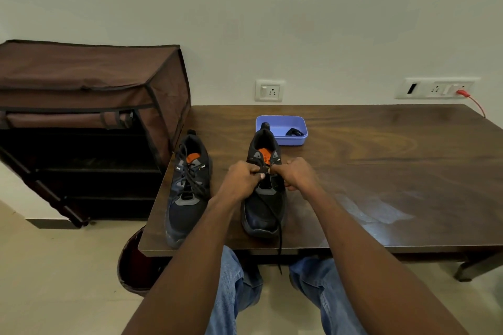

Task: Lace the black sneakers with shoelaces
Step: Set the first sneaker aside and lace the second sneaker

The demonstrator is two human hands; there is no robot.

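Note:
Two black sneakers with orange tongue labels stand on a dark wooden table (381, 171), toes toward me. The left sneaker (187, 187) has a black lace threaded through its eyelets. Over the right sneaker (264, 209) both my hands meet at the upper eyelets. My left hand (242, 178) and my right hand (295, 174) each pinch the black shoelace (279, 239) with curled fingers. One loose end of that lace runs down over the toe and hangs past the table's front edge.
A purple plastic tray (296, 139) behind the right sneaker holds a small black item. A brown fabric shoe rack (89, 106) stands left of the table. Wall sockets and a red cable (475, 102) sit at the back. My jeans-clad knees are under the table edge.

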